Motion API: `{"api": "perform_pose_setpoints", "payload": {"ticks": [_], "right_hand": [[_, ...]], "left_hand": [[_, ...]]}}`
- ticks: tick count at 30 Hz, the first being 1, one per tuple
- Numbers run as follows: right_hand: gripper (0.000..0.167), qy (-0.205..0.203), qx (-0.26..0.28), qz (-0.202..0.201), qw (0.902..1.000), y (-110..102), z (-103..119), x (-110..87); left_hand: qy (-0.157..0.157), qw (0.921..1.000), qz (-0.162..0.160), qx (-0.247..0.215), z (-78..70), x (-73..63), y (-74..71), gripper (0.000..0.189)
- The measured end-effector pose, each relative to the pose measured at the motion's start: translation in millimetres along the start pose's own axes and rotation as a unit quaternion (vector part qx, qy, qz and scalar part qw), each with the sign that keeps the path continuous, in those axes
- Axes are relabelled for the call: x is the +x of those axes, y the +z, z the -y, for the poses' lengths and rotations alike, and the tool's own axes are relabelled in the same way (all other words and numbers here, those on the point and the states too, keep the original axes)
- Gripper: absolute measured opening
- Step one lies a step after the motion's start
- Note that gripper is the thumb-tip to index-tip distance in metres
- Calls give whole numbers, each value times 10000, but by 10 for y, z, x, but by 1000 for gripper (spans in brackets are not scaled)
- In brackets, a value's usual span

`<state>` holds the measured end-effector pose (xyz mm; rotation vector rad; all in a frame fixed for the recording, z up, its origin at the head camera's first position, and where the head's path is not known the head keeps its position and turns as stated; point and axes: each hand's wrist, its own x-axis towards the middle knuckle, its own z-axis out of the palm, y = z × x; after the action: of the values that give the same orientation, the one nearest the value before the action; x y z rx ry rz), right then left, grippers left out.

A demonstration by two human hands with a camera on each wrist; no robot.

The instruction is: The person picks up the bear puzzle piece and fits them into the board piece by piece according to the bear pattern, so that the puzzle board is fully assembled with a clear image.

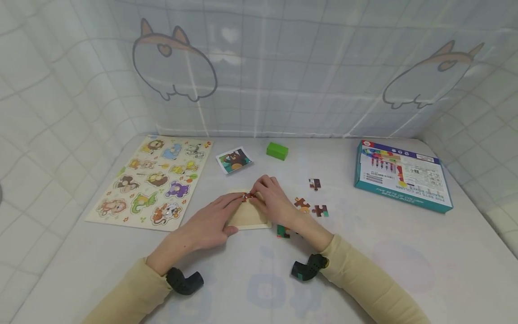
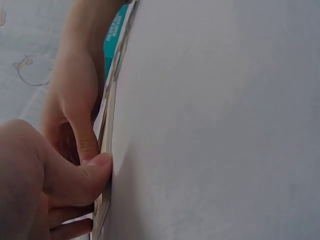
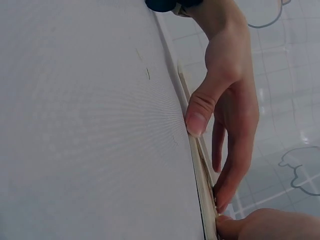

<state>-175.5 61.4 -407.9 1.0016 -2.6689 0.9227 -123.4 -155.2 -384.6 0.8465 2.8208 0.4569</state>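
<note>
On the table, a small pale wooden puzzle tray lies between my two hands. My left hand rests on the tray's left side with its fingers stretched toward the far edge; its thumb touches the near rim. A brown-red jigsaw piece sits at the tray's far side, mostly hidden by fingertips. My right hand pinches this piece with curled fingers. Several loose jigsaw pieces lie right of the tray, some partly under the right forearm.
An animal puzzle board lies at the left. Behind the tray are a bear picture card and a green block. A teal-edged toy box lies at the right. Patterned curtain hangs along the table's back.
</note>
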Motion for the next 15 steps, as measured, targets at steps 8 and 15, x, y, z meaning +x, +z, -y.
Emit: {"api": "perform_pose_setpoints", "payload": {"ticks": [8,15], "right_hand": [[11,-21,27,10,10000,6,12,4],[11,-15,18,-36,10000,0,5,-4]], "left_hand": [[49,9998,108,143,-8,20,4,72],[175,9997,115,152,-23,36,14,70]]}}
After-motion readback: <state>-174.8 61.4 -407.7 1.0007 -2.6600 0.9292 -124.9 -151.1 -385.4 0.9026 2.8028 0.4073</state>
